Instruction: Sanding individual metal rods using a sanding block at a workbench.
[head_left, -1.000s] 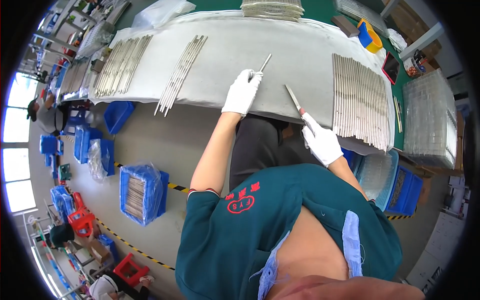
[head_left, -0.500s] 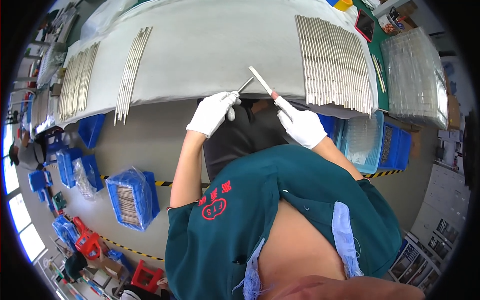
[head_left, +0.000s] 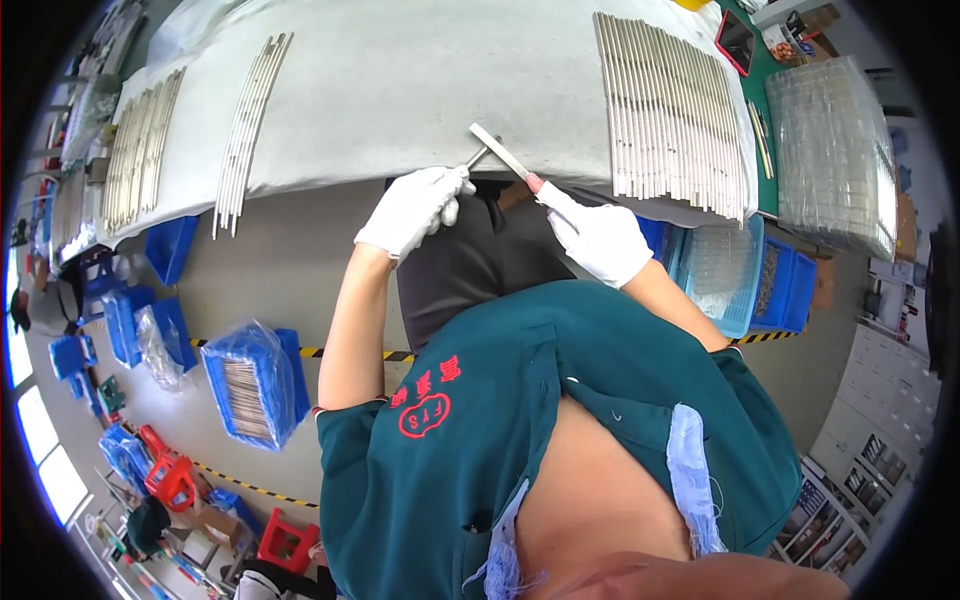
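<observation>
- A white-covered table (head_left: 400,90) is spread across the top, toward twelve o'clock.
- A row of metal strips (head_left: 670,100) is laid out at one o'clock.
- The right hand (head_left: 600,238), gloved, is closed around a flat metal bar (head_left: 500,152).
- The left hand (head_left: 415,208) is pinched on a thin rod (head_left: 478,158) touching the bar, at the table's near edge.

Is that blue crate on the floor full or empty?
Partly filled. The blue crate holds a stack of pale metal strips under clear plastic wrap.
</observation>
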